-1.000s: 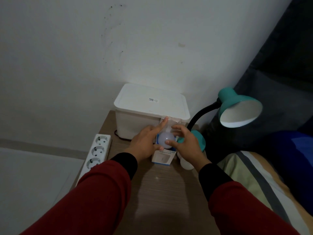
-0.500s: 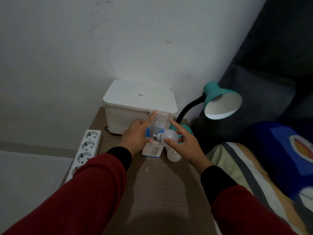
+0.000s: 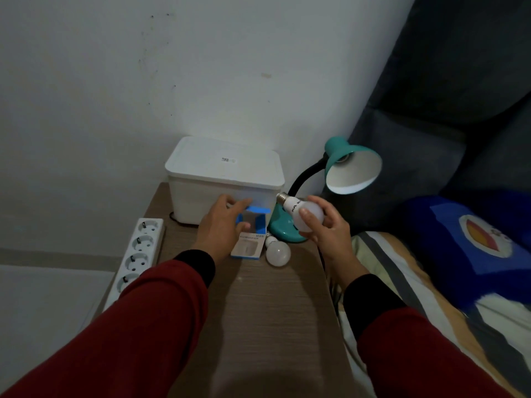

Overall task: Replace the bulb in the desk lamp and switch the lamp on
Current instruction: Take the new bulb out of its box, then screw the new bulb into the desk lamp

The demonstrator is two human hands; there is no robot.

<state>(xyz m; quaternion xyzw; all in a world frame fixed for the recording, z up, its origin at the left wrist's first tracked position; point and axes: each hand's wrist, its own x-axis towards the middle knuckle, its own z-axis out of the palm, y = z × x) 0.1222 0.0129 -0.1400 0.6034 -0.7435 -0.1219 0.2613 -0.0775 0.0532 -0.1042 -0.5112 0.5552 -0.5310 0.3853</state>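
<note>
I'd steer the bulb point(image 3: 305, 214), pinched in the right hand point(image 3: 326, 229), thread-first into the shade point(image 3: 352, 169) (left hand point(image 3: 222, 224) spread on the box point(image 3: 249, 236)), turning gently.

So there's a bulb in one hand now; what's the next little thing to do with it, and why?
Probably lift the new bulb in the right hand up toward the lamp shade and aim its screw base at the socket. The shade looks empty, another bulb lies on the table, and the small box under the left hand stands open.
</note>
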